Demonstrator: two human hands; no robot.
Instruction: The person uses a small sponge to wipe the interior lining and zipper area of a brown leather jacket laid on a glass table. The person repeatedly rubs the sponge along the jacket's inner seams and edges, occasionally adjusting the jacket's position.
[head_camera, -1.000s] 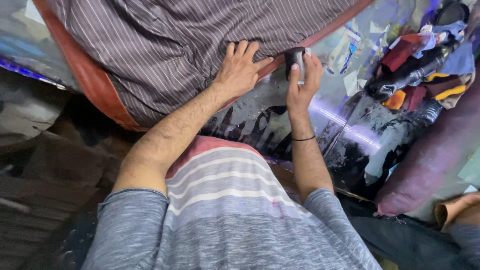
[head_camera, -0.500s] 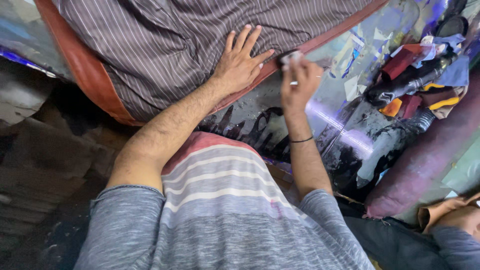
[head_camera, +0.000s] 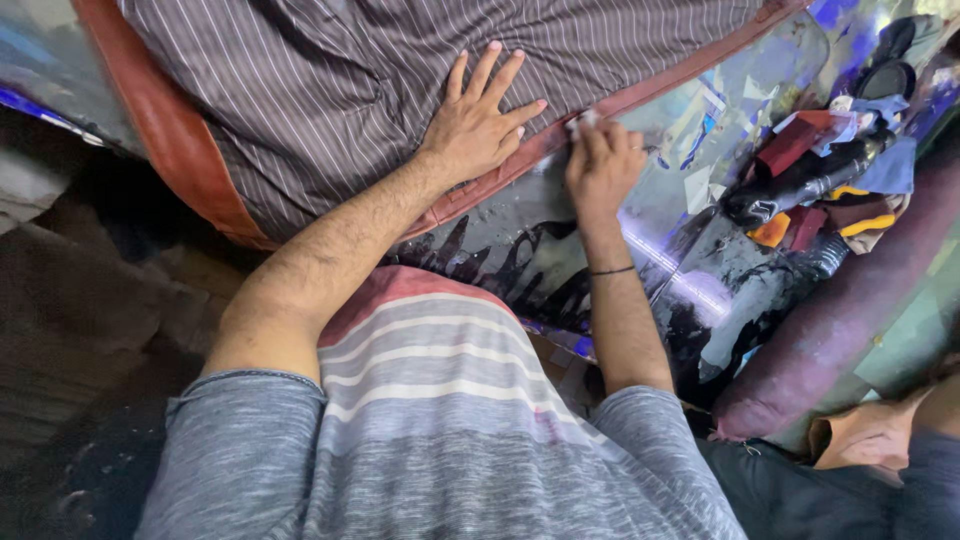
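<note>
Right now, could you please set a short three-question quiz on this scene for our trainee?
1. True or false: the left hand lies flat, fingers spread, on the striped cloth.
2. Which does the right hand pinch? A) a small white piece B) a black tube C) a red rag
3. Fill in: the right hand works at the cloth's ______ coloured border.

Key
1. True.
2. A. What the piece is cannot be told.
3. Reddish-brown.
</note>
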